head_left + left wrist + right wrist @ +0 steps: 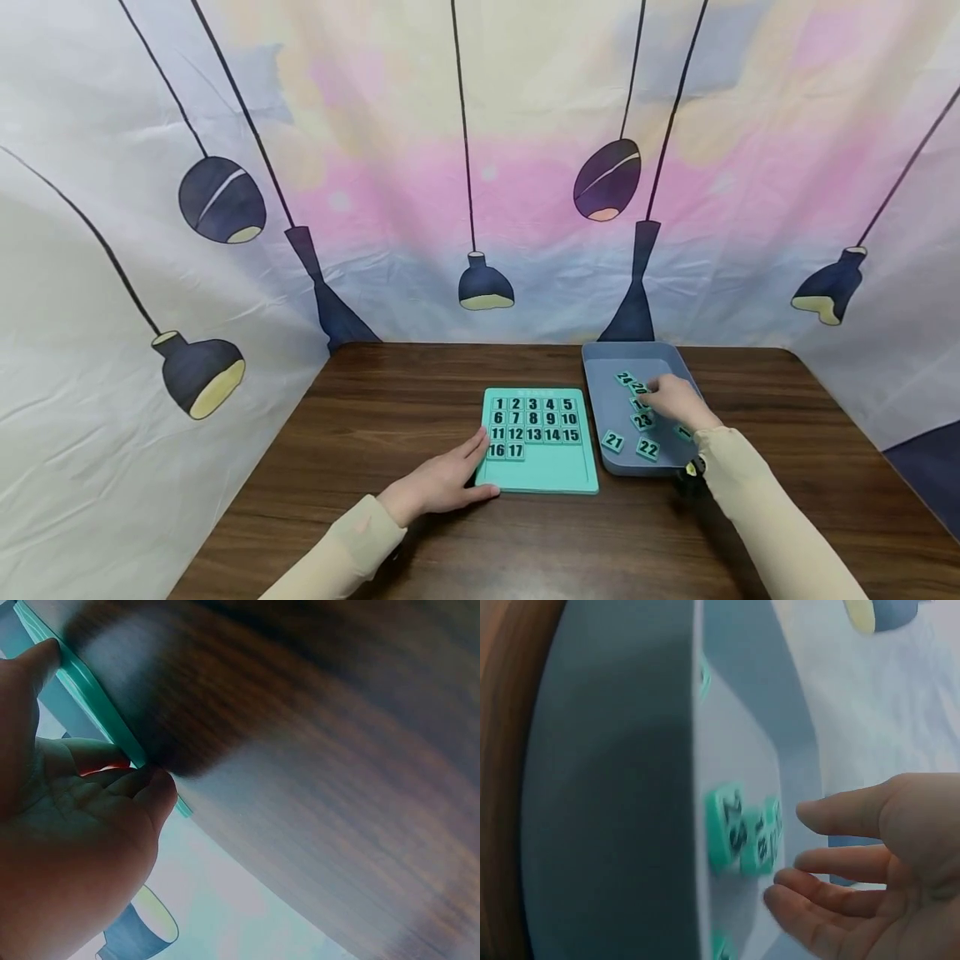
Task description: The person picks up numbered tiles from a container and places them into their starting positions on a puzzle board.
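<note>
Fingers (844, 862) of the right hand (678, 402) hover near tiles (642, 421) in a tray (609, 400).

Head view: highest, farthest back, facing forward and down over fingers (474, 443) of left hand (438, 485) and right hand (678, 402) to cloth (397, 108) beyond. Left wrist view: close, palm side, tilted, looking along fingers to board (551, 473); shares board with head view. Right wrist view: close, sideways, over wall of tray (615, 787) beside fingers; shares tray with head view.
</note>
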### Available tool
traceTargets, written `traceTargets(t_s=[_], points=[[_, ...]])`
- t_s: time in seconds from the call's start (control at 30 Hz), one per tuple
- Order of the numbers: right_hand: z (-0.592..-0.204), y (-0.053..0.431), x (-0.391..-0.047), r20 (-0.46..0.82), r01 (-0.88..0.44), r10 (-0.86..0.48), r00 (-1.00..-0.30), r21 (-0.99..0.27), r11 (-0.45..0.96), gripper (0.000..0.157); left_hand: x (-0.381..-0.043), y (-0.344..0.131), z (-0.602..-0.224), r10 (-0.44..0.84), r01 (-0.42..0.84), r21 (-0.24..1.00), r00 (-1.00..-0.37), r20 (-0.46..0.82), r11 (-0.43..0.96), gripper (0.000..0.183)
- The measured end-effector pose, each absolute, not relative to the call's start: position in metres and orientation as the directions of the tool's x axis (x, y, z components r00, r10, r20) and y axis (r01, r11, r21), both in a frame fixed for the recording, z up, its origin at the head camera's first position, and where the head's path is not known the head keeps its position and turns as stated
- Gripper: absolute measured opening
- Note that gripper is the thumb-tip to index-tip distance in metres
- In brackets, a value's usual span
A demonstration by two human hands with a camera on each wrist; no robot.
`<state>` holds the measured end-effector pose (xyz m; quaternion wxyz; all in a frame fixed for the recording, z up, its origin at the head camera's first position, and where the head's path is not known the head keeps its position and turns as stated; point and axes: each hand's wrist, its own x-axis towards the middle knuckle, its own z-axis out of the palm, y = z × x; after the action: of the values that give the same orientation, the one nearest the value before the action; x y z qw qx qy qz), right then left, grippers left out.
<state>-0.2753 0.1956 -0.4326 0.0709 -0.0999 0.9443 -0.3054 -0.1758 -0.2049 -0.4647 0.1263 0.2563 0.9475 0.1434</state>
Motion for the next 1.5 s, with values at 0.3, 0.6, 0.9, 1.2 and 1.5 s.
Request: traceTargets(t_s=[0.3,0.6,0.9,1.2,1.5], points=[[-0.442,0.211,-0.283,-0.115,-0.101,-0.244,-0.963,-0.686,0.721,0.031,-0.177,-0.204,-0.462,0.525,0.462,0.318,-0.838,-0.147,0.828,0.087],[-0.443,0.207,-0.285,-0.206,-0.008,-0.231,-0.951,-0.731,0.683,0.051,-0.177,-0.203,-0.464,0.525,0.464,0.310,-0.838,-0.152,0.830,0.088],[-0.450,0.193,-0.292,-0.204,-0.016,-0.261,-0.943,-0.760,0.650,0.054,-0.176,-0.204,-0.464,0.528,0.467,0.313,-0.836,-0.147,0.827,0.088],[-0.449,0.183,-0.294,-0.191,-0.005,-0.237,-0.953,-0.770,0.639,0.049,-0.177,-0.204,-0.464,0.525,0.465,0.310,-0.838,-0.147,0.829,0.087],[-0.455,0.173,-0.298,-0.193,0.021,-0.212,-0.958,-0.783,0.622,0.048,-0.177,-0.203,-0.464,0.525,0.464,0.315,-0.839,-0.142,0.828,0.087]])
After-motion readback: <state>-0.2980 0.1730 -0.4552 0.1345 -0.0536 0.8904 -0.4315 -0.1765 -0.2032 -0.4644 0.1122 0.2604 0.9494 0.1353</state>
